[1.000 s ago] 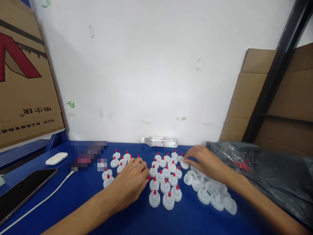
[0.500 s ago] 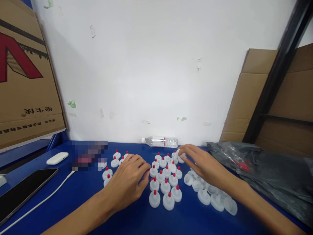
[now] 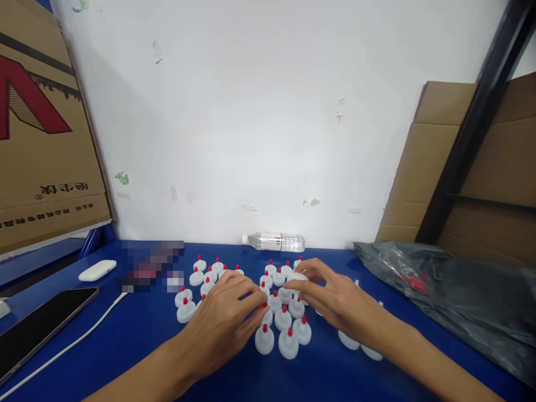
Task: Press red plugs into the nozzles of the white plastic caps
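Several white caps with red tips stand in rows on the blue table. More white caps without tips lie to the right, partly hidden under my right forearm. My right hand pinches one white cap just above the rows. My left hand is curled, its fingertips pinched together close to the right hand's cap, with a small red tip at them. A second group of tipped caps sits behind the left hand.
A clear water bottle lies against the wall. A black plastic bag covers the right side. At left are a dark tablet, a white charger with its cable, and a cardboard box. More cardboard and a black post stand at right.
My right hand lifted a white cap from the right-hand pile and brought it left over the rows. My left hand moved slightly right, so the two sets of fingertips now meet.
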Demonstrator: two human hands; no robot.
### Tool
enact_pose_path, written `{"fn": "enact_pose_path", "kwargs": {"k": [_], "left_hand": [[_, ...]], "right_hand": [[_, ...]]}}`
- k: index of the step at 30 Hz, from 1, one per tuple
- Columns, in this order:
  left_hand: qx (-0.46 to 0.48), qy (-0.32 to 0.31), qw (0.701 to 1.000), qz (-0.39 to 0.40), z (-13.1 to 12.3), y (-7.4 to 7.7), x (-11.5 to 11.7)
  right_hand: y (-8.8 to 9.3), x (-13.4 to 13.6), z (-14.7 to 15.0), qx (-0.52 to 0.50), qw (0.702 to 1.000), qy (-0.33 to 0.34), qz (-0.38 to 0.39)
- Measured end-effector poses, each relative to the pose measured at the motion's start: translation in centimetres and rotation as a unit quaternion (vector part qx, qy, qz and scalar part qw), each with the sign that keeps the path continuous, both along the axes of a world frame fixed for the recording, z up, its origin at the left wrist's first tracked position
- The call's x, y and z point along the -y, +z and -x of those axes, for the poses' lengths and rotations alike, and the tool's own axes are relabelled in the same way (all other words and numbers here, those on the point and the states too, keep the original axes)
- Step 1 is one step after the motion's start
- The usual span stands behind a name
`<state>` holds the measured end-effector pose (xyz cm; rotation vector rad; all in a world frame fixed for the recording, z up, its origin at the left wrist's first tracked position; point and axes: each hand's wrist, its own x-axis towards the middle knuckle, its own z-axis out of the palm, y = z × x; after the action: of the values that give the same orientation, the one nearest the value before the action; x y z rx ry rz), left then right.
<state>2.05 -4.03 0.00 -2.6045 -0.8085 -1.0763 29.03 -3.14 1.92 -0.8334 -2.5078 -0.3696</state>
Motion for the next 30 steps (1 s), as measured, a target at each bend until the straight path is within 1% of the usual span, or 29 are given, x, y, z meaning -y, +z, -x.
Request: {"fn": "enact_pose_path", "kwargs": {"k": [2,5,10,17,20,25,30], "left_hand": [[0.006,-0.008,1.000,-0.003,-0.1,-0.1,0.1],[0.010,-0.017,1.000,-0.009,-0.2,-0.1,0.2],[0.027,-0.020,0.999,-0.012,-0.3,-0.1,0.2],[0.030,-0.026,0.999,-0.023,-0.3,-0.2,0.1],[0.028,-0.021,0.999,-0.031,-0.3,-0.3,0.3],[0.026,-0.019,0.999,-0.037,-0.4,-0.3,0.5],[0.030,-0.034,0.997,-0.059,-0.4,-0.1,0.6]], "right_hand": [[-0.1,0.3,0.3,0.024,1.000,0.002,-0.015],[0.0,0.7,0.7,0.034,0.999,0.025,-0.024],[0.2,1.1,1.0,0.003,0.998,0.048,-0.031],[-0.6,1.0,1.0,-0.028,0.997,0.057,-0.052],[-0.8,1.0,1.1,-0.024,0.995,0.064,-0.072],[-0.5,1.4,1.4,-0.008,0.995,0.076,-0.071],[-0.1,2.0,1.7,-0.014,0.994,0.076,-0.073]]}}
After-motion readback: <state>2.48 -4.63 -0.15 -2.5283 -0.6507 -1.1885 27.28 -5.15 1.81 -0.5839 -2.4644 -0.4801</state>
